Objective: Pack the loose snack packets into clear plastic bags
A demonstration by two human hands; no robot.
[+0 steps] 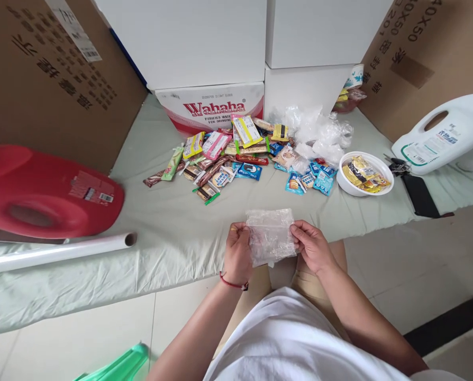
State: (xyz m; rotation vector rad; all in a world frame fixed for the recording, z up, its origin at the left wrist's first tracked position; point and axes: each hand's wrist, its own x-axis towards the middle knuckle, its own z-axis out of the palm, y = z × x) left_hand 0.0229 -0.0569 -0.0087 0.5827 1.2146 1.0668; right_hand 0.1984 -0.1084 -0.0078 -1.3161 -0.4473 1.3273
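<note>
A clear plastic bag (271, 235) is stretched between my two hands near the table's front edge. My left hand (237, 251) is closed on its left side, thumb on top. On the opposite side my right hand (310, 244) pinches the bag's edge. The bag looks flat and see-through, with nothing visible inside. Beyond it lies a pile of wrapped snacks (216, 145) in pink, yellow, green and brown. Several blue snack packets (323, 181) lie to the right of that pile. Behind them is a heap of crumpled clear bags (319, 135).
At right stand a white bowl (344, 182) of yellow packets, a black phone (420, 196) and a white detergent jug (446, 135). A red jug (57, 211) and a plastic film roll (62, 251) lie left. A Wahaha carton (216, 100) and white boxes (197, 42) back the table.
</note>
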